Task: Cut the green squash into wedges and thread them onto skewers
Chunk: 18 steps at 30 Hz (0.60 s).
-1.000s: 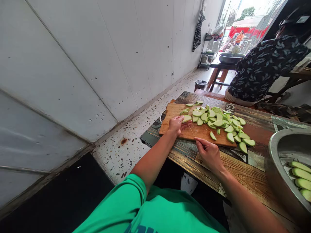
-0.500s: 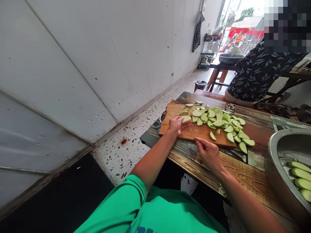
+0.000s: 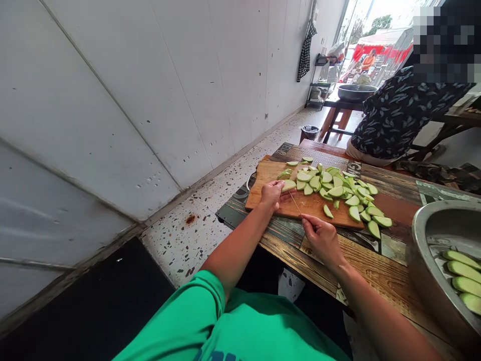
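Note:
In my left hand (image 3: 271, 195) a pale, green-skinned vegetable slice (image 3: 288, 185) is pinched between thumb and fingers, over the left part of the wooden cutting board (image 3: 259, 188). My right hand (image 3: 321, 235) grips the lower end of a thin wooden skewer (image 3: 295, 203) near the board's front edge. The skewer's upper end is at the slice's lower edge; whether it has gone in, I cannot tell. A pile of similar half-moon slices (image 3: 336, 191) covers the board's right part and spills onto the table (image 3: 376, 271).
A large metal basin (image 3: 417, 240) with several long slices (image 3: 466, 268) stands at the right. Beyond the table a person in a dark patterned shirt (image 3: 394, 115) sits with their back turned. A bin (image 3: 309, 133) and a black pan (image 3: 356, 93) are further back. A white wall (image 3: 169, 100) runs along the left.
Almost nothing differs. Both hands keep their hold on the slice and the skewer, and the view has shifted very slightly.

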Each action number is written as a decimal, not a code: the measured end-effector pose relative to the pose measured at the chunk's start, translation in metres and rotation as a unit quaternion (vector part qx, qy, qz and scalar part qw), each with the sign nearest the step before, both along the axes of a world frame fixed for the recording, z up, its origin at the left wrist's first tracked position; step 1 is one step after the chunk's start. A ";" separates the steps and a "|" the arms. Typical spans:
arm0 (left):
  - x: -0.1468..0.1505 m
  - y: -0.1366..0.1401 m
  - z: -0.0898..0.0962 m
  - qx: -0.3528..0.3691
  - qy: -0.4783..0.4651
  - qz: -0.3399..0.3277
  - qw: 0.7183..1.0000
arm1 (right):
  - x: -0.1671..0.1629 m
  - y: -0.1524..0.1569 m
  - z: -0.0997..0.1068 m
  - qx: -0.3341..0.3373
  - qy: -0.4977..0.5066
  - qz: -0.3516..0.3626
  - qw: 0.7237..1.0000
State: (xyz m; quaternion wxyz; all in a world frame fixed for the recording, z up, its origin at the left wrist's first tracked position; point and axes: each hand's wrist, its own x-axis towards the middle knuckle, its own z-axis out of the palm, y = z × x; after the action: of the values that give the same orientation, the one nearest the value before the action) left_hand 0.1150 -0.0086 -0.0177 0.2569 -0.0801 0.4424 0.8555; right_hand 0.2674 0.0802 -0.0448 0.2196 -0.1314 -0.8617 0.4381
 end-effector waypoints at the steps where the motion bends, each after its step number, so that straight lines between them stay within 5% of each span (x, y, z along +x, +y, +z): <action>1: 0.001 0.000 0.001 -0.003 0.002 0.001 1.000 | 0.000 0.000 0.000 -0.003 0.001 -0.001 1.000; 9: 0.007 0.002 0.005 -0.025 0.013 0.001 1.000 | -0.004 -0.002 -0.002 -0.033 -0.011 0.018 0.999; 18: 0.015 0.008 0.010 -0.033 0.010 0.009 0.999 | -0.009 -0.007 -0.009 -0.205 -0.029 0.051 0.977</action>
State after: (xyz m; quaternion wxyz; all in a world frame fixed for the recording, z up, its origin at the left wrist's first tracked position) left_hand 0.1302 -0.0001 -0.0081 0.2416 -0.0846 0.4724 0.8434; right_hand 0.2588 0.0731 -0.0539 0.1399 -0.1419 -0.7655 0.6119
